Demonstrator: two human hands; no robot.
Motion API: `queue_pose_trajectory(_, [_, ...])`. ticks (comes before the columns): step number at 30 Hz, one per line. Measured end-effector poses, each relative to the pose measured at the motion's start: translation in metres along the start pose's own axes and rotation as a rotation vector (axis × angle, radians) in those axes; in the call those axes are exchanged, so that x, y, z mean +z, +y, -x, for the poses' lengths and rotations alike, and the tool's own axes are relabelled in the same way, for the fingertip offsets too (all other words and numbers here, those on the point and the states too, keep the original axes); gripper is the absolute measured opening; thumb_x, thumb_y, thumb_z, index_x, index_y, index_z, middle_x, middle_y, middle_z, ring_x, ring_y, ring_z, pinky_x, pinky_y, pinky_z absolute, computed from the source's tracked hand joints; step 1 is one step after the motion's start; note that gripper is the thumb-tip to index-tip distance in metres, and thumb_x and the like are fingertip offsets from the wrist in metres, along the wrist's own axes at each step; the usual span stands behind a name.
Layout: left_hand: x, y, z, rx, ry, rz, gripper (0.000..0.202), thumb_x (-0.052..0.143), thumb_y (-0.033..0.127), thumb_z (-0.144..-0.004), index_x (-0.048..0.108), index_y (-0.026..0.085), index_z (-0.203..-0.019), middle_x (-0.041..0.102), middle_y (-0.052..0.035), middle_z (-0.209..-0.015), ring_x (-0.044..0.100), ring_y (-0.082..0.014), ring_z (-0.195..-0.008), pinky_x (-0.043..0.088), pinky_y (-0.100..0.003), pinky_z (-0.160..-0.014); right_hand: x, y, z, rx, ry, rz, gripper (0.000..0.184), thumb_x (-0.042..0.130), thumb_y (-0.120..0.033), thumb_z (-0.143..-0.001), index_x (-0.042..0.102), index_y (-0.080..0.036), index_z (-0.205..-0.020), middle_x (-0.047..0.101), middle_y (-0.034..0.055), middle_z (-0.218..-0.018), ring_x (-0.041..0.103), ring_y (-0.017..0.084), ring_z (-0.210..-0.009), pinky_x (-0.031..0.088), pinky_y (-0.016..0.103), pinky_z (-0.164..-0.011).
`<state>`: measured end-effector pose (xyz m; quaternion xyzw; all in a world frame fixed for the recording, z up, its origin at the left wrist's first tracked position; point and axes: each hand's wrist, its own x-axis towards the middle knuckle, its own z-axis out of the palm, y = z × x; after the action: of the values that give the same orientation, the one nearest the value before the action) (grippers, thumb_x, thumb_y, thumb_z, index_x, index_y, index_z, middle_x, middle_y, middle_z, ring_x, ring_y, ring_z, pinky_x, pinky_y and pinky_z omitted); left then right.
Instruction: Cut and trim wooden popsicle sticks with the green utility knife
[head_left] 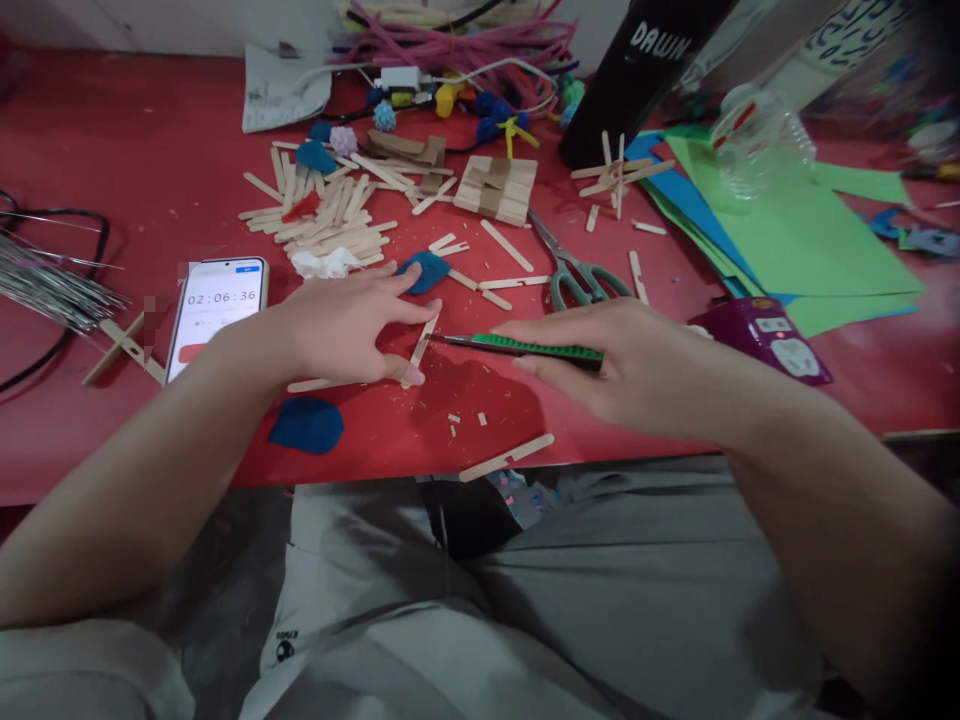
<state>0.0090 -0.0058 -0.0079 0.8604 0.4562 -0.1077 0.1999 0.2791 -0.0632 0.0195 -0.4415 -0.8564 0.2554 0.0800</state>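
My left hand (341,315) lies palm down with its fingers spread. Its index finger and thumb pin the two ends of a short wooden craft stick (422,348) to the table. In my right hand (637,365) is a green utility knife (540,348), its blade pointing left and its tip at or near the stick's right edge; whether they touch I cannot tell. A notched craft stick (506,458) lies at the table's front edge, with small wood chips (454,418) above it. Partly under my left hand is another stick (322,384), near a blue felt piece (307,425).
A phone showing a timer (217,310) lies left, beside metal wires (52,280). Behind my hands are a craft stick pile (330,215), scissors (574,270) and a bundled stick pack (495,190). A black bottle (637,80), coloured paper (795,230) and a purple device (776,335) stand right.
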Motion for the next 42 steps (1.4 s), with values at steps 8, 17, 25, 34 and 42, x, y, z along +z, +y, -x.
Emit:
queue_pose_trajectory(8, [0.002, -0.001, -0.002, 0.003, 0.009, -0.011, 0.084, 0.068, 0.072, -0.076, 0.044, 0.045, -0.151, 0.008, 0.0051, -0.173, 0.012, -0.0413, -0.157, 0.019, -0.061, -0.124, 0.006, 0.007, 0.000, -0.022, 0.069, -0.023, 0.034, 0.057, -0.034, -0.096, 0.076, -0.028, -0.123, 0.080, 0.0042, -0.105, 0.075, 0.025, -0.088, 0.057, 0.037, -0.085])
queue_pose_trajectory(17, [0.002, 0.000, -0.001, 0.008, 0.008, -0.016, 0.082, 0.069, 0.067, -0.078, 0.044, 0.044, -0.152, 0.006, 0.0057, -0.173, 0.012, -0.0390, -0.157, 0.019, -0.059, -0.124, 0.016, 0.013, 0.001, -0.030, 0.136, -0.065, 0.036, 0.058, -0.031, -0.095, 0.073, -0.030, -0.128, 0.077, 0.0003, -0.118, 0.075, 0.027, -0.103, 0.059, 0.041, -0.095])
queue_pose_trajectory(25, [0.002, 0.001, 0.000, 0.000, 0.011, -0.015, 0.083, 0.068, 0.068, -0.077, 0.043, 0.045, -0.152, 0.007, 0.0049, -0.173, 0.013, -0.0382, -0.158, 0.020, -0.059, -0.124, 0.011, 0.009, -0.002, -0.027, 0.116, -0.055, 0.035, 0.058, -0.032, -0.095, 0.076, -0.025, -0.124, 0.079, 0.0034, -0.111, 0.075, 0.025, -0.095, 0.058, 0.038, -0.091])
queue_pose_trajectory(34, [0.002, 0.000, 0.000, -0.010, 0.001, 0.007, 0.082, 0.068, 0.068, -0.077, 0.043, 0.046, -0.152, 0.006, 0.0079, -0.172, 0.012, -0.0393, -0.157, 0.019, -0.058, -0.125, -0.002, 0.000, -0.002, -0.016, -0.007, -0.011, 0.033, 0.054, -0.034, -0.097, 0.076, -0.023, -0.121, 0.079, 0.0015, -0.088, 0.065, 0.017, -0.071, 0.050, 0.028, -0.071])
queue_pose_trajectory(42, [0.000, 0.001, 0.001, -0.003, 0.007, 0.016, 0.082, 0.069, 0.068, -0.076, 0.045, 0.045, -0.151, 0.007, 0.0057, -0.172, 0.012, -0.0386, -0.158, 0.019, -0.058, -0.125, 0.002, 0.001, -0.001, -0.001, 0.035, -0.019, 0.033, 0.057, -0.034, -0.096, 0.074, -0.031, -0.124, 0.079, 0.0018, -0.110, 0.074, 0.024, -0.091, 0.056, 0.034, -0.084])
